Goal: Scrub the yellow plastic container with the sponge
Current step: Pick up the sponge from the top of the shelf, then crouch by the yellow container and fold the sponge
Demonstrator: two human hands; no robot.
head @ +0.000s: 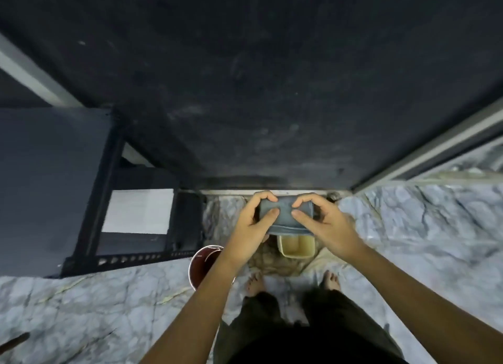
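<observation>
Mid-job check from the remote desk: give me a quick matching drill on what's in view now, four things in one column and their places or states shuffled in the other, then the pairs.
Things:
1. folded grey-blue cloth pad
2. yellow rectangular plastic container
3. round dark red bucket
4. person's bare feet

Places or states:
A. on the floor, left of the left forearm
B. gripped by the left hand and right hand
C. on the marble floor, nearest the camera
D. open side up on the floor, below the hands

Pairs: 1-B, 2-D, 3-A, 4-C
</observation>
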